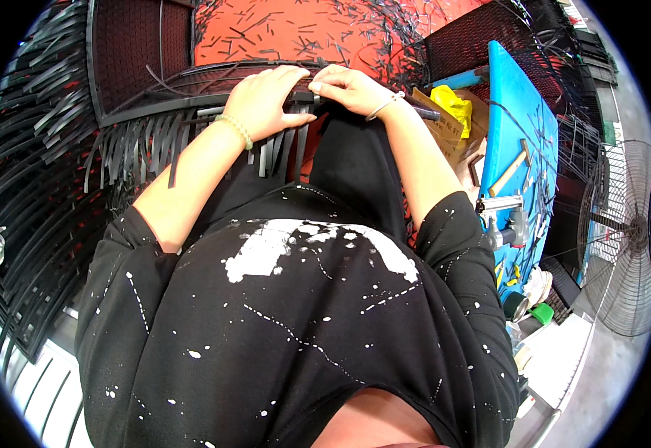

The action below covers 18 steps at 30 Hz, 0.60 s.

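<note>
A dark woven panel with a black frame (135, 112) lies across in front of my lap, loose flat black strips (273, 153) hanging from its near edge. My left hand (262, 101) curls over this edge, fingers on the far side and thumb stretched along the near side. Close beside it, my right hand (349, 91) has its thumb and forefinger pinched together at the edge, at what looks like a black strip; its exact grip is small and partly hidden. The fingertips of both hands nearly meet.
Red ground (265, 33) beyond is strewn with black offcuts. On the right, a blue board (523, 97) carries a hammer (512, 170) and a grey pneumatic tool (508, 226). Near it are a yellow bag (452, 108) and a large fan (628, 231). Black strips (34, 224) crowd the left.
</note>
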Motion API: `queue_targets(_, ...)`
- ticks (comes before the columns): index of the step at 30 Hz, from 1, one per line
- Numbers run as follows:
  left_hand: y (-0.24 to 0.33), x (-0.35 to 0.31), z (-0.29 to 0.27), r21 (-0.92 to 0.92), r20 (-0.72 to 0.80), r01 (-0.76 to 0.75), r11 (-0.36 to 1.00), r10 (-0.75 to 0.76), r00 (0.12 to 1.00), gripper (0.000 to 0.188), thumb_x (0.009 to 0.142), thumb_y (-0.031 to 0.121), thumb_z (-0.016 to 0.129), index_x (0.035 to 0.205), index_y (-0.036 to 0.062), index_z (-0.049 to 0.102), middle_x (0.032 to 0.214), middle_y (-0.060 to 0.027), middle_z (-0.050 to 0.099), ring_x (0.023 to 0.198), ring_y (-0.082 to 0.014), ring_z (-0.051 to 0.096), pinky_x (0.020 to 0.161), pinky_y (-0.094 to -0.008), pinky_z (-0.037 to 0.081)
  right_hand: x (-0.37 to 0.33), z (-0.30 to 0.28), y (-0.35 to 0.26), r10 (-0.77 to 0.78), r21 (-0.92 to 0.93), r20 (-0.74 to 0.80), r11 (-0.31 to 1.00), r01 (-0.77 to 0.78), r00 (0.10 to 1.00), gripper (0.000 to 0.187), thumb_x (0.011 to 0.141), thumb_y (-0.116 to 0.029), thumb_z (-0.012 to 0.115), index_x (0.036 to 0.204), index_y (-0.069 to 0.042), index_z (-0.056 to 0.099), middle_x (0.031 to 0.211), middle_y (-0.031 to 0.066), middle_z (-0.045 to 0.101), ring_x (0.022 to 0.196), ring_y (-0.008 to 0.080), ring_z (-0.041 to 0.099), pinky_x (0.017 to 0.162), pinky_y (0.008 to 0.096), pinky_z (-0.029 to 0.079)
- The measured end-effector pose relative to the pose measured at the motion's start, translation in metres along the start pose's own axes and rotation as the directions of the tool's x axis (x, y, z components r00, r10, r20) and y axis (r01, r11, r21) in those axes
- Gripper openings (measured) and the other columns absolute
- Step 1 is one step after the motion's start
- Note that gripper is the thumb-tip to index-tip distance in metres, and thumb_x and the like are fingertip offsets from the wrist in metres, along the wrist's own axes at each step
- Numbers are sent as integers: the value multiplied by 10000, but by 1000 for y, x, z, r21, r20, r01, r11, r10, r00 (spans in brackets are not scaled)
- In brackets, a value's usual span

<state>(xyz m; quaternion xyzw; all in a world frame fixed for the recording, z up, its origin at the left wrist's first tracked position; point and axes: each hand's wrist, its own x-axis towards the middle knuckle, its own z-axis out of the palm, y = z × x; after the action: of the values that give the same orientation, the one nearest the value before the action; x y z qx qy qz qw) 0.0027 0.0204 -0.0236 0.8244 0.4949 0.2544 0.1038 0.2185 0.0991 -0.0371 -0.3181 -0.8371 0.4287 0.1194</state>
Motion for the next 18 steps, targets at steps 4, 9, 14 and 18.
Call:
queue_targets(4,4,-6,-7,5,-191,-199,980,196,962,345,732,264,751,999,98,610,940,-50,596,911,-250,581,795,-375,464,-3,0,1,-37,8,-20,999,37,999,343,909,-323,599,1015,-6,674,1050,129,638,1019,253,592,916,336,450)
queue_targets(9,4,-4,-3,30,-169,-335,942,335,927,148,738,182,735,832,102,654,818,-10,567,818,-207,563,734,-354,439,-18,-8,-24,-183,-181,12,966,182,983,302,883,-225,634,1067,14,646,1091,139,624,1067,260,573,954,350,432)
queue_targets(14,25,-6,-15,-44,-230,-352,935,333,914,113,728,140,742,804,93,673,775,-6,585,794,-203,561,723,-351,431,-20,4,-15,-238,-257,-161,947,192,958,318,849,-286,639,1078,-66,664,1053,120,644,978,308,613,866,380,487)
queue_targets(18,26,-12,-12,-104,-182,-265,959,243,953,120,743,145,739,837,93,685,780,-7,587,793,-206,563,724,-344,428,-25,9,-23,-263,-292,-204,936,198,943,305,841,-276,640,1078,-85,665,1048,104,652,969,299,615,861,386,486)
